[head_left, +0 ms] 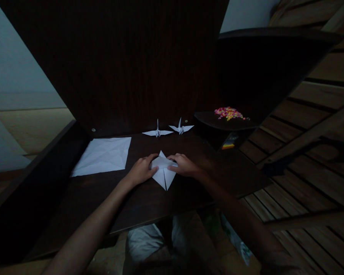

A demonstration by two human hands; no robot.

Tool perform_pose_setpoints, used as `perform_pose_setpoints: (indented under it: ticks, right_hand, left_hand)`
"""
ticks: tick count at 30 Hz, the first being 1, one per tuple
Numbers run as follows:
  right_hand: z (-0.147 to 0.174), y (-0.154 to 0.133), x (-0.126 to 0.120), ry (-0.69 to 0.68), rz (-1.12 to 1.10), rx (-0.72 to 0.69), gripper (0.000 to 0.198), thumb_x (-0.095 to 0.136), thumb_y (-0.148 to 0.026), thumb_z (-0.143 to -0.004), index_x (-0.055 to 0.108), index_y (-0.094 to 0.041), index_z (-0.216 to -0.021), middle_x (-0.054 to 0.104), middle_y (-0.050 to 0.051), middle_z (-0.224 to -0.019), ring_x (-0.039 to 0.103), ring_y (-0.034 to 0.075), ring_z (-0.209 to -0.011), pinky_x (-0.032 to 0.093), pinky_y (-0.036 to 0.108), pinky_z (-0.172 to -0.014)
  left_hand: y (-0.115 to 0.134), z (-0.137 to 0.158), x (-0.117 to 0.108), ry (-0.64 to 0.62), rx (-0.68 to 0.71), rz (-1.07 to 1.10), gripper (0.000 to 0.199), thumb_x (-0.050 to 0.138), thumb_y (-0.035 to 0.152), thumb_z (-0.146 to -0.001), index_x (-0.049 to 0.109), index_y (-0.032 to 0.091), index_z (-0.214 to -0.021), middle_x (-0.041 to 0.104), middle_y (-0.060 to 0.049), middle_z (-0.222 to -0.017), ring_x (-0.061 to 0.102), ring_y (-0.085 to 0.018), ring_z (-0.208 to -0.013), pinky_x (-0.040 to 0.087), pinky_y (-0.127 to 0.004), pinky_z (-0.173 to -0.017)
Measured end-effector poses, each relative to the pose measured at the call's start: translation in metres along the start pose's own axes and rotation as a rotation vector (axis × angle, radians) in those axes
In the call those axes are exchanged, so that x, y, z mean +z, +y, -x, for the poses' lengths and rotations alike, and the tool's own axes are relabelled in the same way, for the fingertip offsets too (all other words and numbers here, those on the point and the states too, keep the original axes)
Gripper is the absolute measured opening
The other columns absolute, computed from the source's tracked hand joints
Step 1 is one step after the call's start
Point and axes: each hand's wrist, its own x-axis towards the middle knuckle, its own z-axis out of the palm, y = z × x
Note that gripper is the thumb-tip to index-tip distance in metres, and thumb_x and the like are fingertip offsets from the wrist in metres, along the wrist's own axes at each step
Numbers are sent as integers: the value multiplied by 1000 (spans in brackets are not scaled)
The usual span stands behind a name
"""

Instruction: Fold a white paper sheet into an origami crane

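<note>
A white folded paper (pixel 164 176), shaped like a diamond with a split down its lower half, lies on the dark desk before me. My left hand (pixel 143 168) grips its left corner between thumb and fingers. On the opposite corner my right hand (pixel 185 165) pinches the paper, thumb on top. A flap stands partly raised across the middle, between the two thumbs. Behind it sit two finished paper cranes, one crane (pixel 157 132) near the centre and another crane (pixel 181 129) just to its right, wings spread.
To the left lies a creased white sheet (pixel 104 156). Small colourful pieces (pixel 229 113) are heaped on a rounded shelf (pixel 209 120) at the right. A dark panel (pixel 132 68) rises behind the desk (pixel 143 206), and a low side wall (pixel 37 172) bounds its left.
</note>
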Motion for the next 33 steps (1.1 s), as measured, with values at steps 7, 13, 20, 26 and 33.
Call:
perform_pose_setpoints:
  ticks: [7,13,20,26,33]
  right_hand:
    - [-12,-13,-2,-1,-42,95,32,65,-14,-75,67,-17,-107,72,7,-98,66,20,-91,48,25,-78]
    - [-11,-13,-1,9,15,125,31,64,-16,-76,67,-18,-106,71,8,-102,64,23,-96,46,26,-80]
    - [-10,-9,1,18,42,126,34,65,-17,-74,66,-17,-108,70,9,-106,63,25,-98,46,27,-80]
    - [-18,-6,2,27,41,113,31,67,-16,-70,68,-13,-101,71,11,-99,66,25,-89,48,27,-73]
    - [-29,-6,-3,5,22,133,38,72,-13,-63,69,-15,-101,71,9,-102,66,25,-92,48,26,-73]
  left_hand:
    - [5,-10,-8,-86,-34,-93,62,65,25,-70,50,20,-130,69,-9,-104,66,-29,-91,48,-34,-81]
    - [4,-17,-8,-107,-15,-161,70,64,21,-69,42,17,-135,69,-10,-104,65,-31,-96,47,-35,-82]
    - [1,-27,-6,-82,-98,-141,60,63,20,-70,48,17,-128,66,-11,-112,61,-32,-105,46,-37,-87]
    - [5,-37,-13,-141,-177,-130,62,70,20,-63,53,17,-123,67,-12,-110,63,-31,-103,50,-34,-83]
    - [2,-48,-14,-187,-259,-181,58,77,23,-58,59,15,-113,65,-16,-116,60,-34,-110,49,-37,-88]
